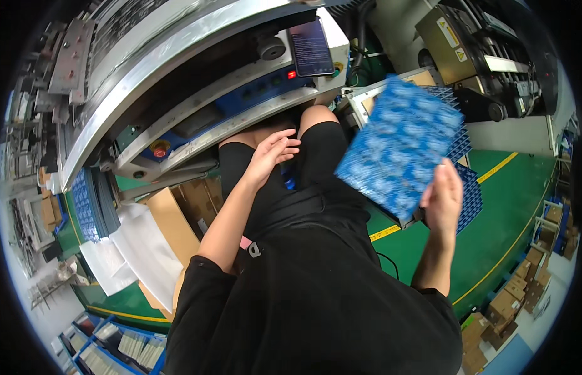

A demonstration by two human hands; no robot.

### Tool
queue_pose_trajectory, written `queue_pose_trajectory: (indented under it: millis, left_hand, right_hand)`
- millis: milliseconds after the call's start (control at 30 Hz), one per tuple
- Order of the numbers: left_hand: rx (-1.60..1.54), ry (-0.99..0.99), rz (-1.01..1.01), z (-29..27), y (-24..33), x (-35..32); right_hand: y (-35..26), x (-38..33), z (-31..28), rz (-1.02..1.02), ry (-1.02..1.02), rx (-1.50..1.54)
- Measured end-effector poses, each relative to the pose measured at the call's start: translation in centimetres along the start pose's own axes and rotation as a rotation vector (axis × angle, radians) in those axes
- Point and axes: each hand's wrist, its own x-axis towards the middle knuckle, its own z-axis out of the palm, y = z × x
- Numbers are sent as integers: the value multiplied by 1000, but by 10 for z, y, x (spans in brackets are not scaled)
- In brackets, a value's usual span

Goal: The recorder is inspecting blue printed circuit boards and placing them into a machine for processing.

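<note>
My right hand (444, 197) grips a flat blue panel (400, 147) by its right edge, the thumb over its top face. The panel carries a repeated pale pattern, is slightly blurred and is held tilted to the right of my knees. Partly hidden beneath it are more blue patterned pieces (471, 197), apparently in a stack or rack. Over my lap, my left hand (275, 156) holds nothing, its fingers stretched out and a little apart.
Ahead stands a machine with a blue control panel (253, 87), a red button (159, 149) and a phone (311, 49) on top. At left are an upright row of blue panels (84, 203), white sheets (144, 244) and cardboard (172, 215). Another machine (450, 47) stands far right.
</note>
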Motion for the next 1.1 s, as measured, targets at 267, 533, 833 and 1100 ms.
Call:
queue_pose_trajectory:
  millis: [267, 533, 833, 1100]
  left_hand:
    - [-70, 243, -128, -58, -108, 47]
    - [-26, 114, -156, -53, -115, 47]
    - [76, 263, -104, -41, -108, 38]
    - [24, 163, -153, -46, -108, 38]
  right_hand:
    - [-29, -50, -130, -183, 630, -144]
    - [-52, -74, -146, 41, 729, -376]
    - [0, -16, -141, 247, 518, -495]
    - [57, 47, -131, 319, 394, -584]
